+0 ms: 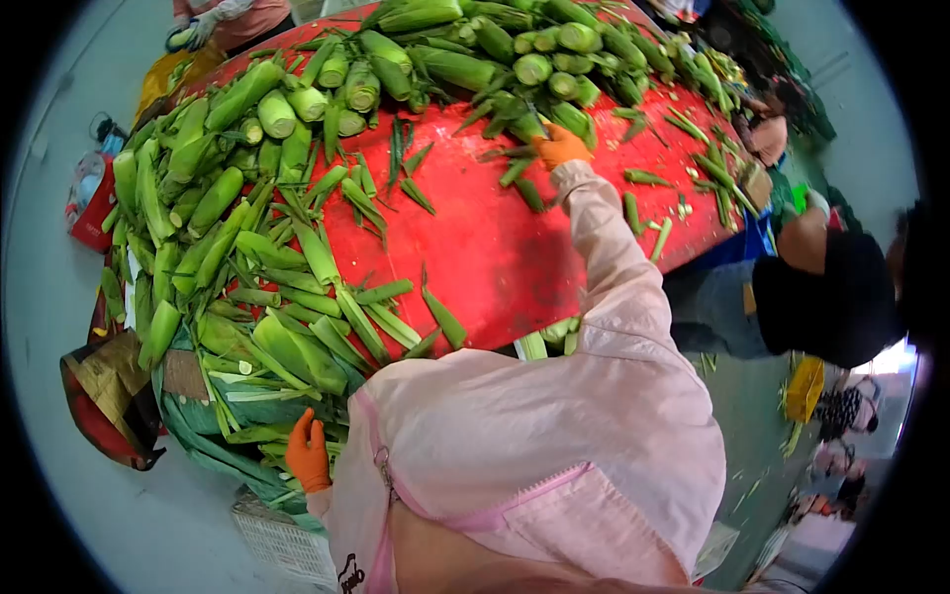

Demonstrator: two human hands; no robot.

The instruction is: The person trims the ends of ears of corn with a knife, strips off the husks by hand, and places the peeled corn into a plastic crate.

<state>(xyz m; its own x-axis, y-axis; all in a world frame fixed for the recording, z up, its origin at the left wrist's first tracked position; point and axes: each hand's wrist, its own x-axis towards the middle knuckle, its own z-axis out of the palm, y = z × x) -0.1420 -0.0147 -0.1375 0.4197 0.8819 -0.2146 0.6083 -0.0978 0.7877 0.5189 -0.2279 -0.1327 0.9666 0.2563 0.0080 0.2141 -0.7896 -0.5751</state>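
My right hand [562, 147], in an orange glove, reaches far across the red table [475, 247] to the near edge of a heap of green corn ears [455, 67]. Its fingers are closed beside an ear of corn [524, 124]; what they grip is too small to make out. Low on the left, my left hand [309, 453], also orange-gloved, hangs by a green sack [203, 421] with husks in it. Its fingers are stretched out, and nothing shows in them.
Cut husk pieces [366, 203] litter the table. A white crate [282, 540] stands below the sack, and a dark bag [114, 401] lies left. A person [821, 292] is close on the right; another person [237, 20] is at the far left corner.
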